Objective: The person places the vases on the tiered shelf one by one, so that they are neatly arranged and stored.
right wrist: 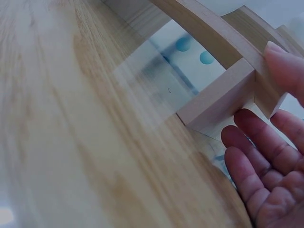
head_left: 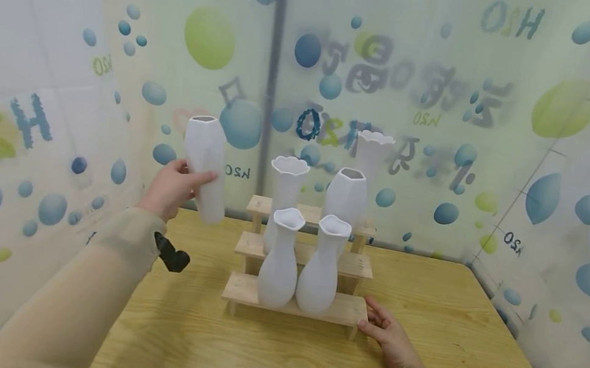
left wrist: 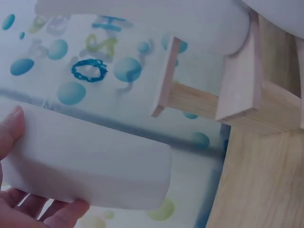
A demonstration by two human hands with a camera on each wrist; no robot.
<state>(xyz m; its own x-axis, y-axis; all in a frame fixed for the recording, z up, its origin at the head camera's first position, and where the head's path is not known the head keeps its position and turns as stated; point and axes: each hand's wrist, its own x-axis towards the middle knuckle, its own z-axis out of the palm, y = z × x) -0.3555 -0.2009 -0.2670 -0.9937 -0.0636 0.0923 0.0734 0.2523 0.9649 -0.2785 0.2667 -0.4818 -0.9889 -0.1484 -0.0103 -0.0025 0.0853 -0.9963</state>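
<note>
My left hand [head_left: 170, 186] grips a white faceted vase [head_left: 205, 164], thumb across its side, raised slightly tilted left of the wooden stepped stand [head_left: 238, 287]. In the left wrist view, this vase [left wrist: 104, 161] is apart from the stand. My right hand [head_left: 392, 340] is at the right end of the lowest step; in the right wrist view, thumb and index finger pinch that end [right wrist: 263, 80], other fingers loosely bent below. Two narrow-necked vases [head_left: 278, 274] stand on the lowest step. Behind them are a scalloped vase [head_left: 288, 183] and a faceted vase [head_left: 346, 193], its base hidden.
A taller scalloped vase [head_left: 373, 154] stands at the back right of the stand, partly hidden. The stand rests on a wood-grain table [head_left: 187, 342]. Patterned curtains [head_left: 432, 59] with blue and green drops enclose the back and both sides.
</note>
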